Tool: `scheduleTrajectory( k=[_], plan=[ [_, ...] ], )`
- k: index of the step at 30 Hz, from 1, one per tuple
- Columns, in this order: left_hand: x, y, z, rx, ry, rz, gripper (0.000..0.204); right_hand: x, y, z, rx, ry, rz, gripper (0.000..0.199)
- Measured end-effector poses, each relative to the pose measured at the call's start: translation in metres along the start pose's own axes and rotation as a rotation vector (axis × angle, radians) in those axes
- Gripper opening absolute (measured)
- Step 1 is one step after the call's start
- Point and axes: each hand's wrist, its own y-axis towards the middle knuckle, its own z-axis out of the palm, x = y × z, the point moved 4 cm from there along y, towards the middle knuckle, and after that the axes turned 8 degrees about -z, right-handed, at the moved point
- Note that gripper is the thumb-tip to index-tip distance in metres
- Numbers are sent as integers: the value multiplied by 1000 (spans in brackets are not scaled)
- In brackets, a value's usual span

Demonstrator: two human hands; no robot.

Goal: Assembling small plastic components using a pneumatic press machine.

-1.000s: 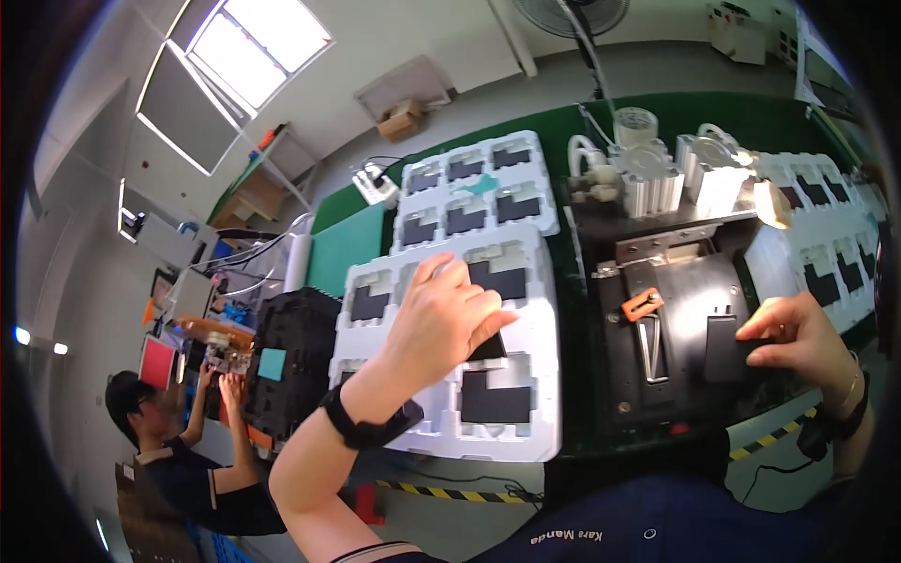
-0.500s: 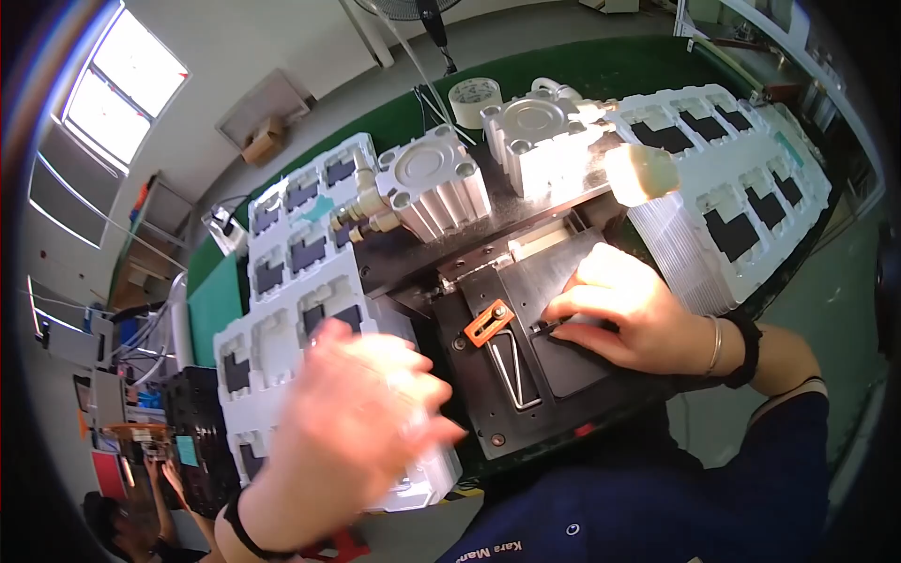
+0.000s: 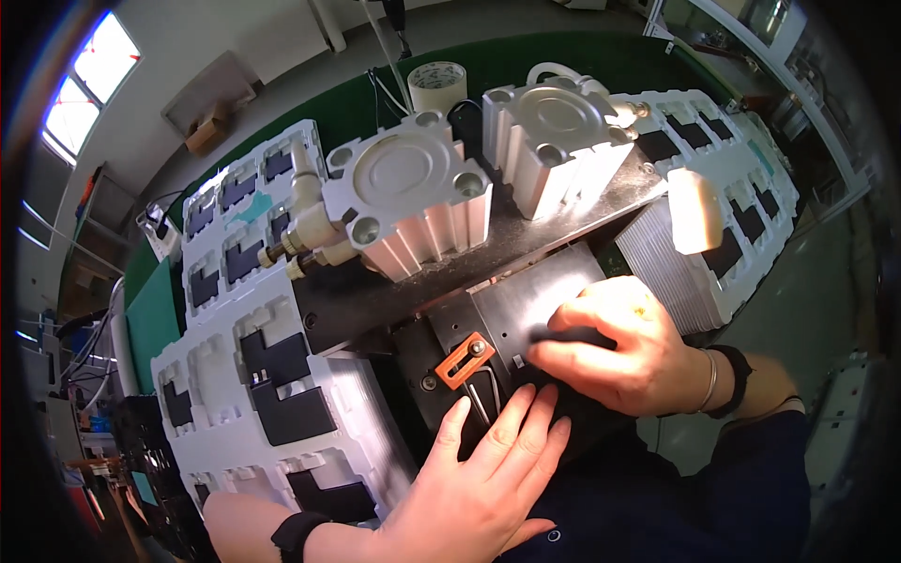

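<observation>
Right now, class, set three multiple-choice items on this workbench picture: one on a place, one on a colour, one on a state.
1. Where is the roll of tape?
A. behind the two cylinder blocks
B. on the white tray
C. in the left hand

2. What colour is the small clamp plate on the fixture?
A. blue
B. orange
C. green

3. How is the right hand?
A. flat and empty
B. out of view
C. closed on a black part

Answers: 1 A, it stands on the green bench beyond them; 2 B, plainly orange; 3 C, fingers wrap the dark piece.
</observation>
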Motion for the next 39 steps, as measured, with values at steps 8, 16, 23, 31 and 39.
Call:
scheduleTrajectory(
  k=[8,16,23,31,39],
  plan=[
    [-6,-1,-5,66,48,-22,88,7,4,0,68,-44,-69,28],
    [2,3,-5,-93,29,47,72,17,-19,-19,3,37,64,41],
    [7,5,-19,16,200,-27,91,10,-16,-10,111,173,106,34],
    [29,17,-9,-129,112,-141,88,-25,10,3,42,176,95,34],
    [27,21,-22,97,82,-187,90,-26,15,5,65,251,119,34]
  ],
)
